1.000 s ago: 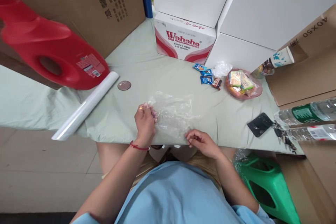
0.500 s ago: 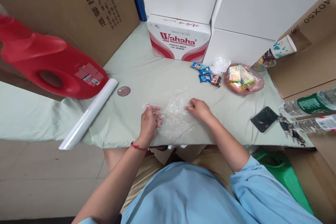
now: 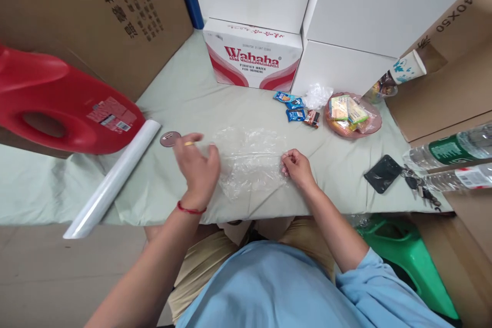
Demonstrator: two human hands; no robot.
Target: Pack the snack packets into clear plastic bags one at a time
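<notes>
A clear plastic bag or sheet [image 3: 249, 156], crinkled, lies spread flat on the cloth-covered table [image 3: 172, 82]. My right hand [image 3: 296, 166] pinches its right edge between thumb and fingertips. To the left of the plastic, my left hand [image 3: 198, 166] is raised with thumb and fingers apart, slightly blurred, holding nothing. A yellow ring shows on one of its fingers. Just beyond those fingertips sits a round badge [image 3: 167, 138], its pin side up and its right edge close to the hand.
Left of me stand a white plastic roll [image 3: 111, 182] and a big red jug [image 3: 77, 107]. Small snack packets [image 3: 295, 115] and a pink bowl [image 3: 353, 130] lie at the back right. Nearer right are a black wallet [image 3: 383, 174], keys [image 3: 421, 187] and bottles [image 3: 457, 151]. A Wahaha box [image 3: 251, 59] stands behind.
My left hand has let go of the plastic and moved left towards the badge. The plastic has been spread wider and flatter. My right hand stays at its right edge.
</notes>
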